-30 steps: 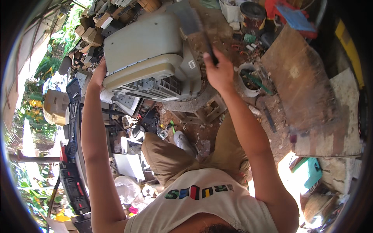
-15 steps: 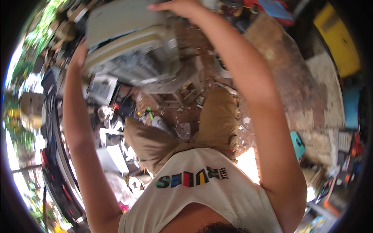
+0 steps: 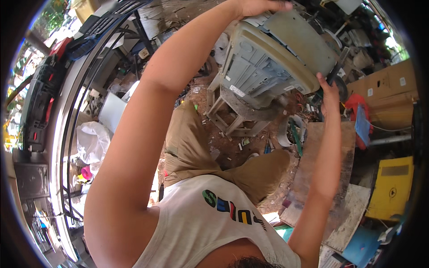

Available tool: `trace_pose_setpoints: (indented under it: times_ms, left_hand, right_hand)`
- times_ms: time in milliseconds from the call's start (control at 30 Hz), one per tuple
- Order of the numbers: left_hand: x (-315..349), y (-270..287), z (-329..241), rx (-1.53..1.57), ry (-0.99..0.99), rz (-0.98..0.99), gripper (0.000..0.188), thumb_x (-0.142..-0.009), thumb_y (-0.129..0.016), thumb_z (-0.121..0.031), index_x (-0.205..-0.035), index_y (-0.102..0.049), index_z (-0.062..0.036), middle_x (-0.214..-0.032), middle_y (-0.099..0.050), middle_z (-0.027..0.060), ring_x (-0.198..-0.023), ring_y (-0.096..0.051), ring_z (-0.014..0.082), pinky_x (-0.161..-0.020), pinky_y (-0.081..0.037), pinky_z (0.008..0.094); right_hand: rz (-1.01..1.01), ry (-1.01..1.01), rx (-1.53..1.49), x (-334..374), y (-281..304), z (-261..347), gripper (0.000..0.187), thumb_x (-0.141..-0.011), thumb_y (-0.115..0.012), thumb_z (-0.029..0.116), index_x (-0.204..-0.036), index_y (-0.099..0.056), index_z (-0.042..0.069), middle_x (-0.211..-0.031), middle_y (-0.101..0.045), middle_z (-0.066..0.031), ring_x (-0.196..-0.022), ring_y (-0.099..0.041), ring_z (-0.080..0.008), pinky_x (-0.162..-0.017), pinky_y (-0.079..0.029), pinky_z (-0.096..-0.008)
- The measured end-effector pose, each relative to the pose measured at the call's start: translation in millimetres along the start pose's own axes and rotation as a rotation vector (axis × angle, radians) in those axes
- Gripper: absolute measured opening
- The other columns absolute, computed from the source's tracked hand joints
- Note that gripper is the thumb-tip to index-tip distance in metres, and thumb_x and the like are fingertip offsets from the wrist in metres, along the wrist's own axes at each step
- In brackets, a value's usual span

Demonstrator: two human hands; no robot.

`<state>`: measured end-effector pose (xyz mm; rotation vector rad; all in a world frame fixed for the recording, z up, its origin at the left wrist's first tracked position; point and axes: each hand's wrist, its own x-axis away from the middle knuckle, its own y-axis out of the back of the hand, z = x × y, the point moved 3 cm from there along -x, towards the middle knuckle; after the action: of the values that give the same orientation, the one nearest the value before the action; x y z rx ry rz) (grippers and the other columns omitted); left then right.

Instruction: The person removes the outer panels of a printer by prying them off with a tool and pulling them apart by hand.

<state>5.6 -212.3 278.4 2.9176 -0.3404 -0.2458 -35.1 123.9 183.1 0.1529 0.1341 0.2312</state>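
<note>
**Keep the Weight Centred**

The grey-beige, boxy plastic housing [image 3: 286, 54] sits on a grey, open-framed stool [image 3: 243, 105]. Our left hand [image 3: 263, 6] lies over its far edge, grip unclear; our right hand [image 3: 330, 94] closes around a long, dark, flat tool [image 3: 339, 65]. We should steady the housing squarely.

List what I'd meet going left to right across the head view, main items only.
Black case → white plastic bag → grey plastic housing → right hand → yellow panel.
</note>
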Motion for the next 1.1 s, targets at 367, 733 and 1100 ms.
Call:
trace_pose_setpoints:
  times_ms: [367,733,1100]
  left_hand:
    - [-25,28,24,0.368,-0.034,-0.150,0.027,-0.101,-0.055,-0.021,-0.124,-0.057,-0.0074,-0.114,-0.067,0.0074,-0.098,-0.065,0.0176,-0.087,-0.053,0.0355]
    - [9,130,22,0.860,-0.432,-0.767,0.044,-0.103,-0.049,-0.039,-0.133,-0.052,-0.0074,-0.123,-0.062,0.0070,-0.110,-0.061,0.0265,-0.096,-0.050,0.0424]
    - [263,99,340,0.762,0.311,-1.383,0.037,-0.100,-0.056,-0.033,-0.132,-0.047,-0.0145,-0.126,-0.057,0.0055,-0.108,-0.057,0.0233,-0.080,-0.048,0.0407]
  right_hand:
    - [-0.197,0.323,0.025,51,-26,-5,0.048,-0.077,-0.087,0.029,-0.110,-0.069,0.000,-0.073,-0.054,0.0069,-0.067,-0.049,-0.0055,-0.063,-0.041,-0.0230]
    - [-0.192,0.222,0.022,54,-30,-1,0.029,-0.083,-0.082,0.026,-0.089,-0.070,-0.001,-0.070,-0.058,0.0064,-0.065,-0.046,-0.0039,-0.060,-0.038,-0.0213]
    - [-0.256,0.195,0.051,60,-29,-17,0.032,-0.086,-0.078,0.030,-0.100,-0.071,0.001,-0.083,-0.064,0.0032,-0.072,-0.051,-0.0054,-0.066,-0.042,-0.0216]
